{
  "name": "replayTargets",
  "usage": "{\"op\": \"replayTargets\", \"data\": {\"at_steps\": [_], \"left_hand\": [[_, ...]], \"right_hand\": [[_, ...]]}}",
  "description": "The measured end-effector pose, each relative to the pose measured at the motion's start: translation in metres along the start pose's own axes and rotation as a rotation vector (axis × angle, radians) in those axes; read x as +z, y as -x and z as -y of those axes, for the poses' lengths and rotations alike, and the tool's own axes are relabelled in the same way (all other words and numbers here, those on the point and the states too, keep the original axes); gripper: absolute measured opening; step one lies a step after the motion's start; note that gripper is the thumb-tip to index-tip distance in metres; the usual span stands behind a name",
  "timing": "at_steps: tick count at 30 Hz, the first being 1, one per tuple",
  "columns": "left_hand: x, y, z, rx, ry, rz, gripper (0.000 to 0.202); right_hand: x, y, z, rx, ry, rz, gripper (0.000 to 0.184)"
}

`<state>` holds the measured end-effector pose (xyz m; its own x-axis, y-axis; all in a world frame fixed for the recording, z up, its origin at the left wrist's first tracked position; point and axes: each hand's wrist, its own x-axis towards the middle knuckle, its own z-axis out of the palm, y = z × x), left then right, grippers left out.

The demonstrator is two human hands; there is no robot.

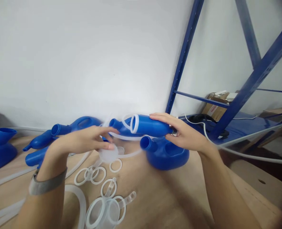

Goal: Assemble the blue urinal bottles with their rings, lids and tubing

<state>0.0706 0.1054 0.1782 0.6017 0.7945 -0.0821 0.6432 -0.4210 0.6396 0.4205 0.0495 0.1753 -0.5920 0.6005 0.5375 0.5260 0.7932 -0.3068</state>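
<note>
My right hand (pixel 182 130) grips a blue plastic tube-shaped piece (pixel 152 125) with a wide mouth facing left. A white ring (pixel 135 124) sits around that mouth. My left hand (pixel 93 138) has its thumb on a blurred translucent cap (pixel 108 155), pinched below the index finger; the far side of the grip is hidden. Just under the right hand stands a blue jug-like bottle (pixel 167 156) with a short spout and a handle opening. Near my left hand lie loose white rings (pixel 115 165) and clear strapped caps (pixel 112 211).
More blue bottles (pixel 2 149) and blue tube pieces (pixel 39 140) lie at the left, along the wall. Translucent hoses (pixel 79 200) curl across the brown table surface (pixel 150 197). A blue metal shelf frame (pixel 250 79) stands at the right, with a cardboard box (pixel 214 106) and a white cable (pixel 238 156).
</note>
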Motion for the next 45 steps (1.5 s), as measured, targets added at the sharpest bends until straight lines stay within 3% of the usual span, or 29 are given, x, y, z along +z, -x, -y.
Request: {"op": "replayTargets", "data": {"at_steps": [2, 5, 9, 11, 13, 17, 22, 25, 28, 30, 32, 35, 37, 39, 42, 44, 45], "left_hand": [[0.006, -0.001, -0.005, 0.057, -0.135, 0.0, 0.047], [0.018, -0.006, -0.019, 0.223, -0.202, -0.174, 0.038], [0.027, -0.008, -0.037, 0.347, -0.228, -0.541, 0.044], [0.03, -0.009, -0.042, 0.409, -0.276, -0.663, 0.039], [0.032, -0.009, -0.046, 0.491, -0.266, -0.609, 0.029], [0.035, -0.007, -0.051, 0.556, -0.18, -0.473, 0.033], [0.024, 0.011, -0.046, 0.633, -0.001, -0.33, 0.029], [0.016, 0.018, -0.036, 0.532, -0.109, -0.294, 0.027], [0.015, 0.015, -0.022, 0.328, -0.244, -0.1, 0.016], [0.017, 0.011, -0.017, 0.252, -0.267, -0.06, 0.008], [0.021, 0.009, -0.019, 0.254, -0.24, -0.156, 0.027], [0.028, 0.008, -0.033, 0.34, -0.077, -0.382, 0.08], [0.032, 0.007, -0.044, 0.383, -0.008, -0.504, 0.094], [0.034, 0.005, -0.051, 0.411, -0.052, -0.59, 0.08], [0.035, 0.002, -0.053, 0.419, -0.094, -0.753, 0.052], [0.033, 0.002, -0.053, 0.403, -0.047, -0.855, 0.047], [0.033, 0.004, -0.053, 0.393, -0.034, -0.885, 0.047]], "right_hand": [[0.005, -0.002, 0.0, 0.012, 0.027, 0.023, 0.086], [0.014, -0.005, 0.001, 0.025, 0.073, 0.025, 0.086], [0.019, -0.006, 0.003, 0.071, 0.133, -0.025, 0.09], [0.021, -0.006, 0.002, 0.075, 0.142, -0.014, 0.091], [0.024, -0.007, 0.001, 0.043, 0.134, -0.003, 0.091], [0.027, -0.008, 0.0, -0.036, 0.092, 0.002, 0.093], [0.012, 0.002, -0.011, -0.018, 0.119, 0.034, 0.088], [0.001, 0.011, -0.021, 0.023, 0.135, -0.082, 0.091], [-0.001, 0.014, -0.025, 0.128, 0.124, -0.178, 0.094], [0.003, 0.011, -0.021, 0.196, 0.157, -0.198, 0.088], [0.009, 0.005, -0.014, 0.207, 0.217, -0.204, 0.08], [0.019, -0.003, 0.002, 0.138, 0.294, -0.178, 0.077], [0.027, -0.008, 0.013, 0.105, 0.37, -0.149, 0.078], [0.035, -0.012, 0.02, 0.089, 0.497, -0.178, 0.073], [0.044, -0.016, 0.023, 0.056, 0.697, -0.43, 0.038], [0.046, -0.016, 0.022, 0.017, 0.77, -0.542, 0.014], [0.047, -0.017, 0.021, -0.007, 0.793, -0.545, 0.015]]}}
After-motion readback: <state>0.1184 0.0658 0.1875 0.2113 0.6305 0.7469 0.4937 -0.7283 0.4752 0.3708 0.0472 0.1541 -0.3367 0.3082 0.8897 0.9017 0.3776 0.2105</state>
